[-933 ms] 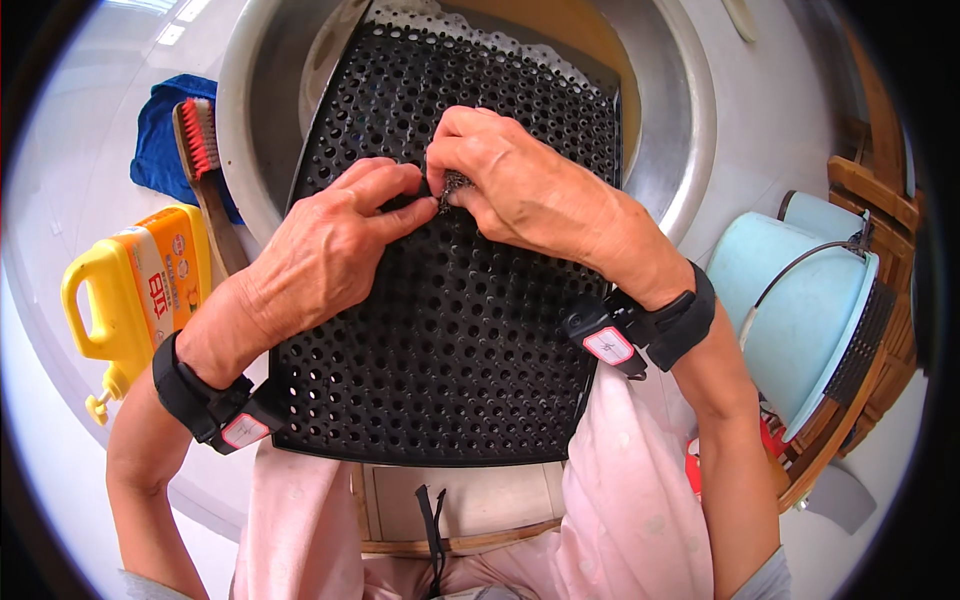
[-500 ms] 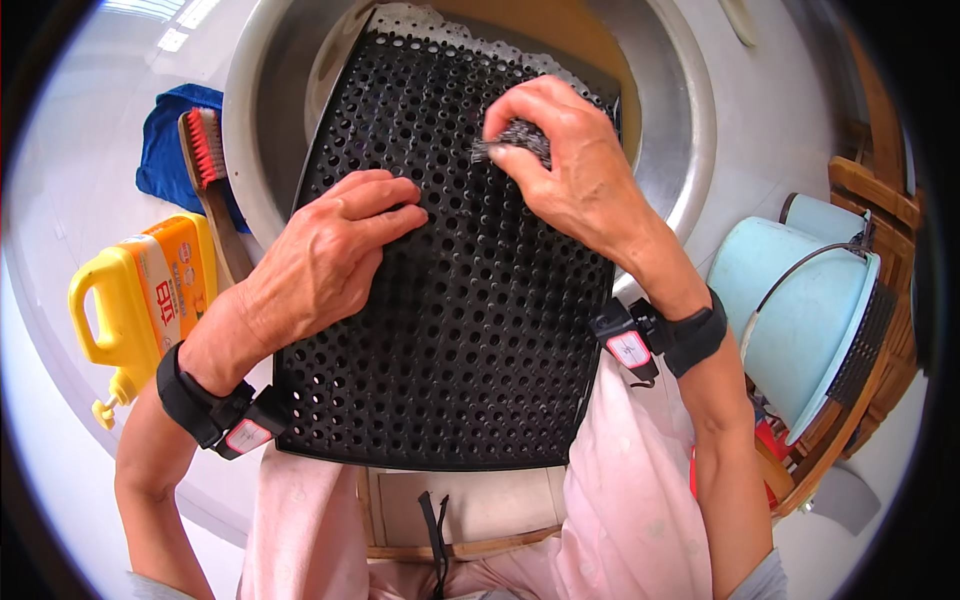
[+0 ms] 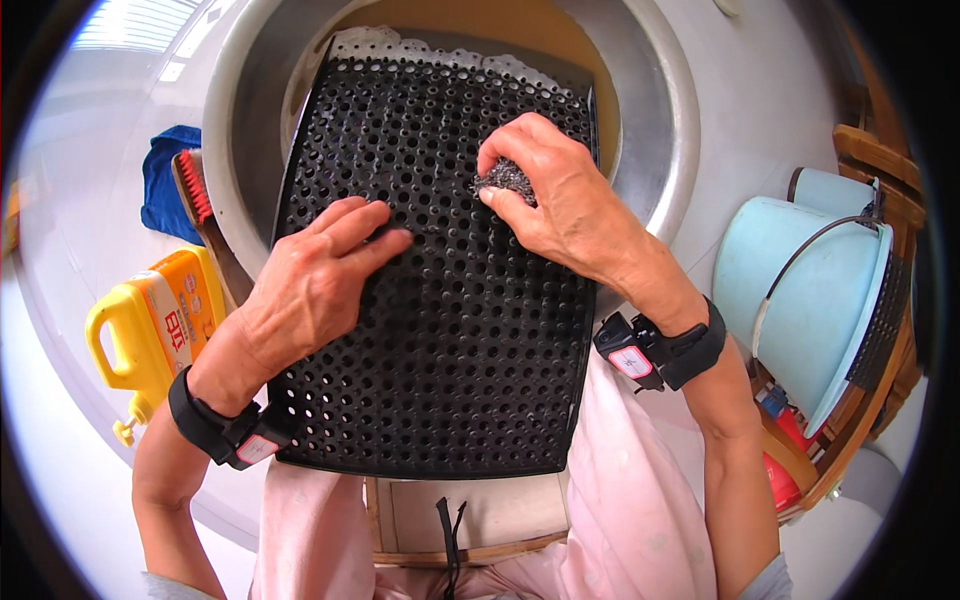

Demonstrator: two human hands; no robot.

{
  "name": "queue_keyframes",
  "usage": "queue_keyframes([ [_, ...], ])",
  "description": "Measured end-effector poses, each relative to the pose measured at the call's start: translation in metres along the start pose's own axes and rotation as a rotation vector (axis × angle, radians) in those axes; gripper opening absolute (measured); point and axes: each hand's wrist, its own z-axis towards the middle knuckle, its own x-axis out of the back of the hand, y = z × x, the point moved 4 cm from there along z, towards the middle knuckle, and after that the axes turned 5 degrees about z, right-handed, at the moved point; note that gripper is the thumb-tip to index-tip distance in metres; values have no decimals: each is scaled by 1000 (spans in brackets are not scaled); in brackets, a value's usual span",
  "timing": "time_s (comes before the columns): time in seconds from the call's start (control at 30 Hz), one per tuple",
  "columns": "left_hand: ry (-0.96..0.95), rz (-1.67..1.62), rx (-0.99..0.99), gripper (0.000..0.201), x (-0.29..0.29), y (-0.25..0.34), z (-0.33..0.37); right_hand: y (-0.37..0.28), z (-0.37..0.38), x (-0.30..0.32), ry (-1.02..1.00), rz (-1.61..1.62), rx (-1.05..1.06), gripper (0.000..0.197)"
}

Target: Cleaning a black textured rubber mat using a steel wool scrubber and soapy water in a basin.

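Observation:
A black plastic tray (image 3: 440, 350) full of round holes leans across the basin, its near edge at my thighs and its far end foamy at the brown water. Pinched between the thumb and fingers of my right hand (image 3: 565, 205) is a steel wool scrubber (image 3: 510, 182), against the tray's upper right part. My left hand (image 3: 315, 280) lies on the tray's left side, fingers stretched out and a little apart, holding nothing. The palm and thumb of that hand are mostly hidden.
Beyond the tray stands a wide metal basin (image 3: 655, 110) with brown water (image 3: 520, 22). To the left are a blue cloth (image 3: 170, 190), a red-bristled brush (image 3: 195, 190) and a yellow jug (image 3: 150, 335). A light-blue bucket (image 3: 780, 290) lies tipped at the right by wooden furniture (image 3: 880, 165).
The scrubber and my right hand have come nearer to me over the tray. My left hand has slid slightly toward me. The whole view has shifted a little.

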Motion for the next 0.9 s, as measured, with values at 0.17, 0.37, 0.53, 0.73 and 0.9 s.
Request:
queue_keyframes([
  [0.17, 2, -45, -13, 46, 3, -5, 0, 7, 0, -6, -4, 73, -46, 18],
  [0.37, -23, 1, -4, 42, 4, 1, 16, 11, 0, -11, -9, 26, -15, 17],
  [0.53, -95, 65, 91, 40, 1, 4, 27, 15, -1, -7, 29, 36, -4, 19],
  [0.73, 75, -30, 37, 34, 3, -1, 21, 15, -4, -2, 15, 14, 45, 21],
  [0.9, -69, 72, 131, 32, -4, 9, 32, 17, 1, -2, -36, 53, -29, 21],
])
